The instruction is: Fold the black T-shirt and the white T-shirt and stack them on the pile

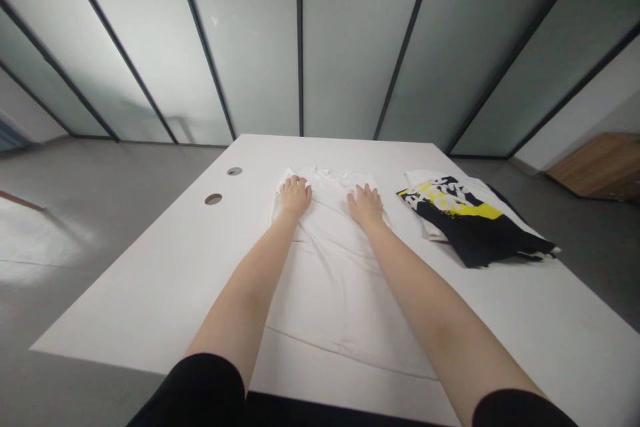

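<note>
A white T-shirt (335, 287) lies spread on the white table, its collar at the far end and its hem toward me. Soft creases run down its middle. My left hand (296, 196) rests on the shirt near its left shoulder, palm down with the fingers stretched out. Near the opposite shoulder, my right hand (366, 205) lies on the cloth, fingers spread. Both arms reach forward over the shirt and cover parts of its sides.
Right of the shirt lies a pile of clothes (470, 213) in black, white and yellow. Two round holes pierce the left side of the table (165, 293). Behind it stands a frosted glass partition (340, 47). A wooden piece of furniture (595, 167) is at far right.
</note>
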Demonstrator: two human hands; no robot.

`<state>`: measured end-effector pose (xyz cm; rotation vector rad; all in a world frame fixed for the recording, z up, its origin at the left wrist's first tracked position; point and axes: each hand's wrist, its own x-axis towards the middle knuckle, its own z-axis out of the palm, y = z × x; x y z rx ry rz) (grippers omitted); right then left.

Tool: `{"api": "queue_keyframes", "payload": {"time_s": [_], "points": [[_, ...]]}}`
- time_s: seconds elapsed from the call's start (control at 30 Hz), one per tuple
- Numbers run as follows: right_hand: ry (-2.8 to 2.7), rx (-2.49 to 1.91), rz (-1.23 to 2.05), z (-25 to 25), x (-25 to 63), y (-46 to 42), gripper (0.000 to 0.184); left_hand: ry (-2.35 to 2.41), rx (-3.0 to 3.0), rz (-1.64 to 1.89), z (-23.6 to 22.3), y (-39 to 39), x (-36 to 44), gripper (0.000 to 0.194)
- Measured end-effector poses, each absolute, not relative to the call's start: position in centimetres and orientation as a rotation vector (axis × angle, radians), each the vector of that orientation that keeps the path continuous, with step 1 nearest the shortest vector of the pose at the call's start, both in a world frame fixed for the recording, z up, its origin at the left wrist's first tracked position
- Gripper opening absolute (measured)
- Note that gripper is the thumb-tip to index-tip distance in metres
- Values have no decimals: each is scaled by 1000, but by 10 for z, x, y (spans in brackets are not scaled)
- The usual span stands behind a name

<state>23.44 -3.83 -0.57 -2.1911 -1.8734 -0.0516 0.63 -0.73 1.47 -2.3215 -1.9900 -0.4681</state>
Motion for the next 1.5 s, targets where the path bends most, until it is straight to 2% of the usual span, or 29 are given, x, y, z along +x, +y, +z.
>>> {"api": "queue_keyframes", "payload": {"time_s": [0.13,0.43,0.67,0.8,0.97,1.2,1.37,1.5], "points": [[-1841,-2090,-113,3,235,-53,52,-1972,-2450,-341,18,-29,10,54],[-2150,-2001,-31,1,224,-113,42,-1984,-2472,-44,6,-120,16,68],[-2254,-2053,30,-13,217,-163,53,-2012,-2535,135,19,-173,16,75],[-2224,-2163,139,-10,208,-151,57,-2056,-2504,165,29,-151,21,76],[-2152,-2192,167,-6,201,-98,60,-2256,-2379,78,38,-85,32,68],[-2140,-2091,102,-2,210,-54,56,-2161,-2295,-304,12,-47,29,56],[-1913,-2110,-54,-5,216,-69,57,-2116,-2308,-347,0,-58,17,64],[-1817,-2280,-14,-8,218,-85,61,-2203,-2339,-231,-2,-72,6,75]]}}
